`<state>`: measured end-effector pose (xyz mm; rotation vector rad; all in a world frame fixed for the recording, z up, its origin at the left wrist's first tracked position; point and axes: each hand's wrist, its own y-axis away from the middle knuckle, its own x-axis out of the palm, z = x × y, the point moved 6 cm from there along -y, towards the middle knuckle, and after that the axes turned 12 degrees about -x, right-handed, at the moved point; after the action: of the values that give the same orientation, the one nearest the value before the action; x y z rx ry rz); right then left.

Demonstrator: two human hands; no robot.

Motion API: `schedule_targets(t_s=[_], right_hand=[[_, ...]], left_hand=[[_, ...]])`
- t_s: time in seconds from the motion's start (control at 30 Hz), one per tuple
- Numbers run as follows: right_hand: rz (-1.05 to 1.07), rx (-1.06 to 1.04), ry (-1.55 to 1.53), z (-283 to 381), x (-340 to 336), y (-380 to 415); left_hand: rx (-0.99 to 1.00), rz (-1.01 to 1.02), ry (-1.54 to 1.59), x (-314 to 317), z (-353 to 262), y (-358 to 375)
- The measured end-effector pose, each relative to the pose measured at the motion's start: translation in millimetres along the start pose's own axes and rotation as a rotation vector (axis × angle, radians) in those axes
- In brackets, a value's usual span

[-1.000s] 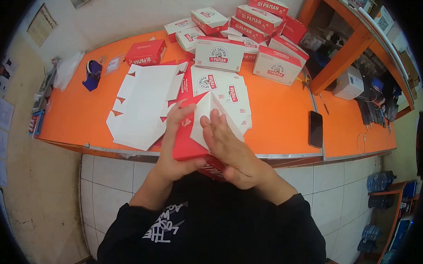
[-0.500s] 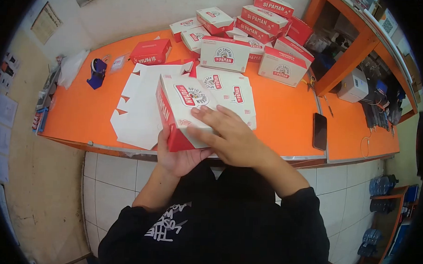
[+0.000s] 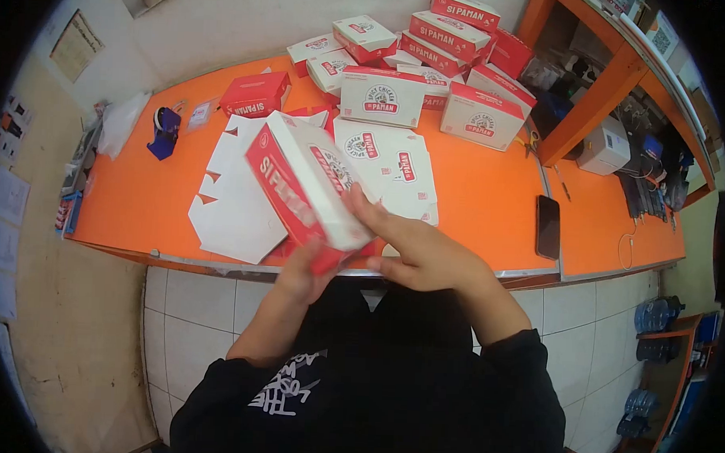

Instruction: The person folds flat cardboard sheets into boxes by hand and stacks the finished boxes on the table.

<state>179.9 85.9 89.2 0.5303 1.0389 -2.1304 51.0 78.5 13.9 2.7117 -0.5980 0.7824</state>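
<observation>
A red and white folded box (image 3: 304, 184) is tilted above the front edge of the orange table, blurred by motion. My left hand (image 3: 303, 274) grips its lower end from the near side. My right hand (image 3: 418, 248) touches the box's right side, fingers apart, with the thumb away from the forefinger. Flat white unfolded sheets (image 3: 235, 214) lie under and left of the box. Printed flat sheets (image 3: 412, 176) lie to its right.
Several folded boxes (image 3: 383, 99) are piled at the back. A single red box (image 3: 255, 93) and a blue tape dispenser (image 3: 164, 132) stand at the left. A phone (image 3: 548, 225) and scissors (image 3: 531, 142) lie at the right, near an orange shelf post (image 3: 594, 107).
The box has tipped, showing more of its red lettered side. My left hand has shifted slightly right, and my right hand has moved from the top of the box to its right side.
</observation>
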Motion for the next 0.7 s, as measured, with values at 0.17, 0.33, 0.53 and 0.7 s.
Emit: schedule_targets(t_s=[0.17,0.33,0.53,0.7], right_hand=[[-0.120,0.380,-0.103,-10.1,2.6,2.6],[-0.093,0.012,-0.122,-16.8,21.6,6.7],[-0.208,0.242,-0.065,-25.4,-7.1,11.1],[-0.244,0.258,0.152,-15.4,-25.8,23.1]], left_hand=[[0.069,-0.143,-0.200,-11.2,17.3,6.4],[-0.076,-0.019,0.022,-24.2,41.9,6.0],[-0.192,0.178,-0.459,25.0,45.8,-1.1],[-0.124,0.270,-0.361,30.2,44.8,-15.3]])
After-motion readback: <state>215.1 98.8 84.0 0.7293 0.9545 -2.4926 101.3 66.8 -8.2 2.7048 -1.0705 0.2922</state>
